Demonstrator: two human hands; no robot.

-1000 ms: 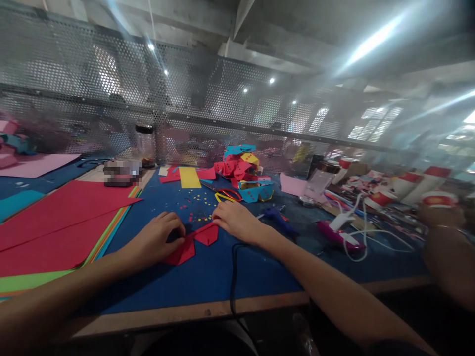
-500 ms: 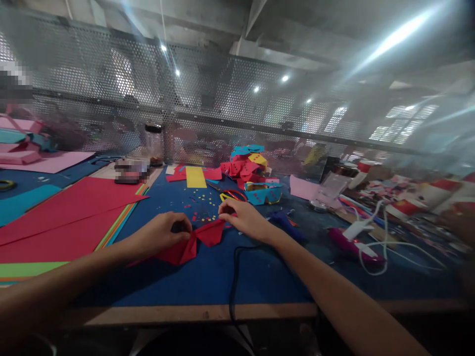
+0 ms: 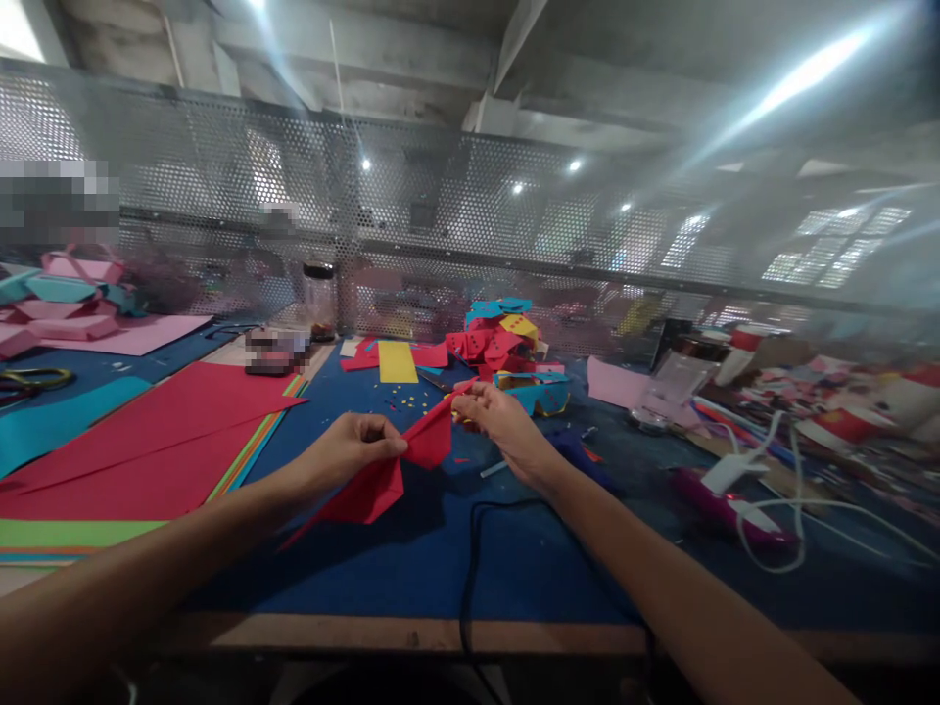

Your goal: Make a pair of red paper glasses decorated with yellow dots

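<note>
I see the left hand (image 3: 359,446) with thumb and finger closed on the red paper (image 3: 374,490), around its middle; the right hand (image 3: 503,421) pinches its far end, fingertips together. The paper is folded and slopes over the blue table (image 3: 382,587) — between both hands. Beyond it lie a yellow card (image 3: 398,362) and a pile (image 3: 499,343) of coloured cut pieces.

Workshop, papercraft: blue workbench (image 3: 433,578) bears stacked coloured sheets (image 3: 168,421), folded paper pieces (image 3: 495,345) and heaped scraps (image 3: 797,387); perforated metal screen (image 3: 441,215) stands behind; concrete beams (image 3: 525,44) run overhead.
</note>
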